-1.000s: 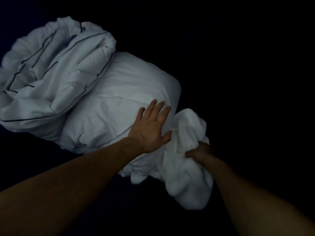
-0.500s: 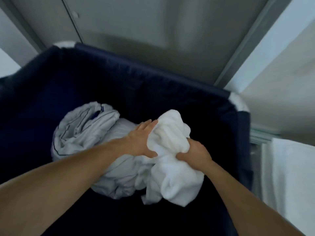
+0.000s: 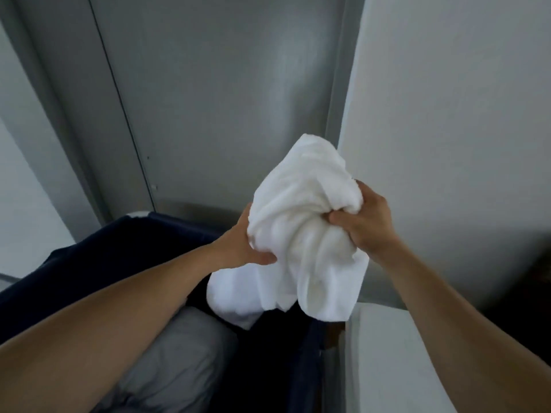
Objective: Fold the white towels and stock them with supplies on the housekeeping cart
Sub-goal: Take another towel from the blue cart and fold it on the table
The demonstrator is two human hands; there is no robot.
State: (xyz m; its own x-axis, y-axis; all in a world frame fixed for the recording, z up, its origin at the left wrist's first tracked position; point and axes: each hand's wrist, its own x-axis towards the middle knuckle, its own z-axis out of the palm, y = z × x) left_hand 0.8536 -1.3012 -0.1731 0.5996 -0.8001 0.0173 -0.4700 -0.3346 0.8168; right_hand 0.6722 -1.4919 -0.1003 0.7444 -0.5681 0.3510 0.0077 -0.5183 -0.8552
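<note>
Left hand (image 3: 247, 245) at nine o'clock and right hand (image 3: 360, 225) at three o'clock each clutch the crumpled white towel (image 3: 301, 234), bunched in mid-air above the navy laundry bin (image 3: 89, 263) at seven o'clock, so folding seems not yet begun and all stocking looks ahead.

- The left forearm (image 3: 119, 317) is bare from the wrist to the lower left edge of the view, broad near the camera and narrowing toward the wrist.
- The right forearm (image 3: 447, 317) is bare too, from the wrist to the lower right edge, with its underside in shade.
- The left hand (image 3: 238, 248) is bare; only its back and thumb show.
- The right hand (image 3: 363, 225) is bare; its knuckles, thumb and back show.
</note>
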